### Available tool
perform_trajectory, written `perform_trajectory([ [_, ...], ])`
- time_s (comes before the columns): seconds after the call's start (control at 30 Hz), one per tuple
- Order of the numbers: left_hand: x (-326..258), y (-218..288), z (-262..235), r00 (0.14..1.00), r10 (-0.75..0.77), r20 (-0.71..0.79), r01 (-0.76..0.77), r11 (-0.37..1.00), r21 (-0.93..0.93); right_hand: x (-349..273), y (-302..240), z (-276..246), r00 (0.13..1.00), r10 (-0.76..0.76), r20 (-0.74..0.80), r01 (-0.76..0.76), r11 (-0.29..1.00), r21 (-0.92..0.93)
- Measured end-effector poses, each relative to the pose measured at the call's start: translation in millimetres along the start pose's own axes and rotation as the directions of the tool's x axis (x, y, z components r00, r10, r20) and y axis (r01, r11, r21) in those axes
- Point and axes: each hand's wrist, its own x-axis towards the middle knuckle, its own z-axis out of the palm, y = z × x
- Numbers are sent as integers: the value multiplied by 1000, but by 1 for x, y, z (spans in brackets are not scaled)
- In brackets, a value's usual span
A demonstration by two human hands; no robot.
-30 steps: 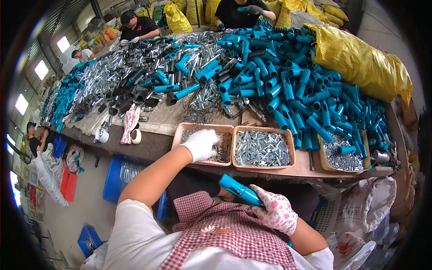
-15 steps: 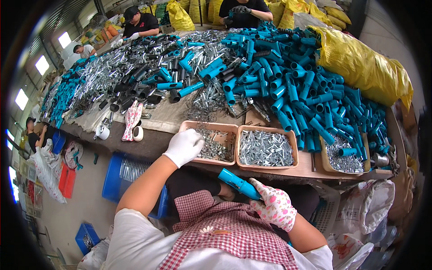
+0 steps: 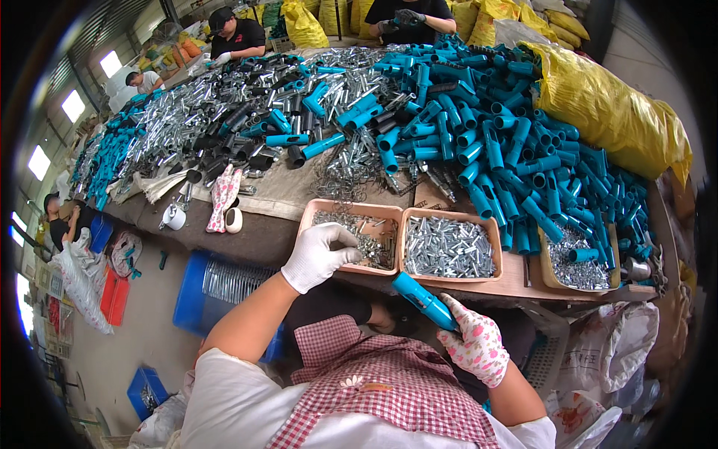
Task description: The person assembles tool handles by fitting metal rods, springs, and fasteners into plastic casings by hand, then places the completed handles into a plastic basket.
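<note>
My left hand, in a white knit glove, is over the near left of a shallow peach tray of small metal parts. Its thumb and fingers are drawn together in a pinch, and whatever lies between the tips is too small to make out. My right hand, in a white glove with pink flowers, is wrapped round a teal plastic tube-shaped handle. That handle slants above my lap, its free end toward the trays. A second peach tray, filled with short silver pins, stands beside the first.
Teal handles lie heaped at the right below a yellow sack. Metal and black parts cover the table's left. Another tray of pins stands at the right edge. A floral glove lies near a white cup. Several co-workers sit beyond.
My left hand has lifted slightly and shifted right across the tray, its fingers now visible in a pinch. My right hand and the teal handle have moved a little to the right.
</note>
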Motion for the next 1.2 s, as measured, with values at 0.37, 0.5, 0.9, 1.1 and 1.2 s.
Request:
perform_trajectory([
  [0.37, 16, -41, -31, 955, 78, -287, 135, 746, 652, -1, 12, -1, 1000, -7, -18, 8, 1000, 23],
  [0.5, 23, -51, -38, 951, 42, -306, 210, 640, 739, -1, 7, -1, 998, -14, -54, 17, 999, 49],
  [0.9, 38, -52, -42, 967, -62, -248, 237, 578, 781, -5, 11, 1, 996, -7, -84, 11, 999, 42],
  [1.1, 36, -40, -29, 997, -63, -45, 70, 464, 883, -1, 13, 0, 996, -7, -88, 12, 998, 57],
  [1.2, 34, -20, -13, 933, -355, 55, 88, 375, 923, -4, 12, -3, 999, 43, -7, -43, 998, 35],
])
